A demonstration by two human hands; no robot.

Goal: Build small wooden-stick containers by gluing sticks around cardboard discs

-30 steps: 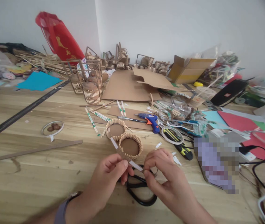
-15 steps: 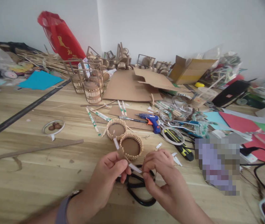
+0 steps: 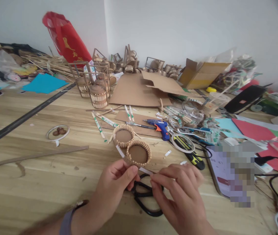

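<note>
My left hand (image 3: 114, 184) pinches a thin brown strip with white tape pieces on it (image 3: 145, 170) between thumb and fingers. At the strip's right end, the fingertips of my right hand (image 3: 181, 187) are closed on it. Its far part runs up to the left, beside two small round baskets edged with short wooden sticks, a nearer one (image 3: 139, 154) and a farther one (image 3: 123, 136). Below the hands lie black-handled scissors (image 3: 151, 213), their blades hidden by my left hand. A small white scrap (image 3: 167, 153) lies beyond my right hand.
A blue glue gun (image 3: 163, 130), a tape roll (image 3: 183, 143) and a yellow-black utility knife (image 3: 195, 160) lie ahead to the right, near a phone (image 3: 223, 176). Left are a ring holding brown beads (image 3: 59, 132) and a long brown strip (image 3: 40, 156). Cardboard (image 3: 134, 91) lies behind.
My right hand has shifted slightly right and its fingers have straightened somewhat at the strip's end. The strip has dropped a little lower. The view has turned slightly left.
</note>
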